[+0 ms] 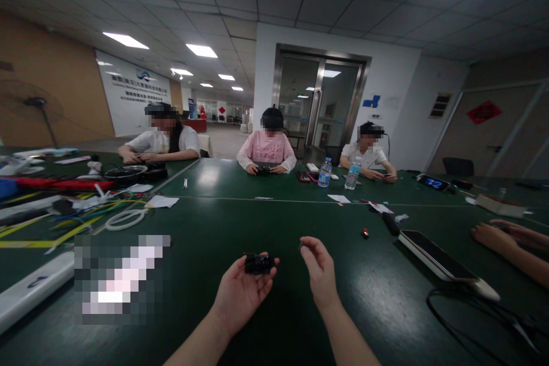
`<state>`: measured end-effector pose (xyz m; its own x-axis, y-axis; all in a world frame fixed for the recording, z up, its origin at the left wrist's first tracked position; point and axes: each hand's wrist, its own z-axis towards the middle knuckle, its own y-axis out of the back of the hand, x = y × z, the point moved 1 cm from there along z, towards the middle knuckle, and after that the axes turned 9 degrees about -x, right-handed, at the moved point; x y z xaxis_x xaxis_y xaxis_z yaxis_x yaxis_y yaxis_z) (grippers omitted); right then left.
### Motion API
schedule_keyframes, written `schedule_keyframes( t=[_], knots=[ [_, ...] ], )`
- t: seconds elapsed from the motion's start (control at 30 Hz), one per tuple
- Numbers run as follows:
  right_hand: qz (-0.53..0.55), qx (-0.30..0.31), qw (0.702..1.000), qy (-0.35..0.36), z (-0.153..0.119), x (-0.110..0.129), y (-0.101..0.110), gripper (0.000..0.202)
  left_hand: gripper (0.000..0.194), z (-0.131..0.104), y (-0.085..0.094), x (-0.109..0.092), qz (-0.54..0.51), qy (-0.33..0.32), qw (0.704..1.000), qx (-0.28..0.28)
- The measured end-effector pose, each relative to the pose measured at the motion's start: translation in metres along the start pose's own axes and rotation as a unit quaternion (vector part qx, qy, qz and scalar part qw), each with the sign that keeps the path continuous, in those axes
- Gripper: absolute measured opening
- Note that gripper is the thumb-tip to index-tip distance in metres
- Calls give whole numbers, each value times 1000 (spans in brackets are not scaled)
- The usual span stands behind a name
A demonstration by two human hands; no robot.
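In the head view, my left hand is turned palm up over the green table. Its fingers curl round a small black object with a blocky body; the exact kind is not clear. To the right of it and apart from it, my right hand is raised with thumb and forefinger pinched together. A tiny dark bit seems to show at those fingertips, too small to name.
Left lie a white bar, cables and a pixelated bright patch. Right are a white device with a dark screen, a small red item and a co-worker's hands. Water bottles stand beyond; several people sit around.
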<state>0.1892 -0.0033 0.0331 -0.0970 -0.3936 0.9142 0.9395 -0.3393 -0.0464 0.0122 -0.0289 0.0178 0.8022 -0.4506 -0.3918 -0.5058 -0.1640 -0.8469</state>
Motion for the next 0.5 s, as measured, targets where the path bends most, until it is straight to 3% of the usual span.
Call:
schedule_keyframes(
  t=[0.2, 0.5],
  knots=[
    [-23, 32, 999, 13, -3, 2, -3, 21, 35, -1, -3, 0, 1, 2, 1000, 1],
    [-72, 137, 988, 23, -10, 4, -12, 23, 31, -1, -4, 1, 21, -1, 1000, -10]
  ],
)
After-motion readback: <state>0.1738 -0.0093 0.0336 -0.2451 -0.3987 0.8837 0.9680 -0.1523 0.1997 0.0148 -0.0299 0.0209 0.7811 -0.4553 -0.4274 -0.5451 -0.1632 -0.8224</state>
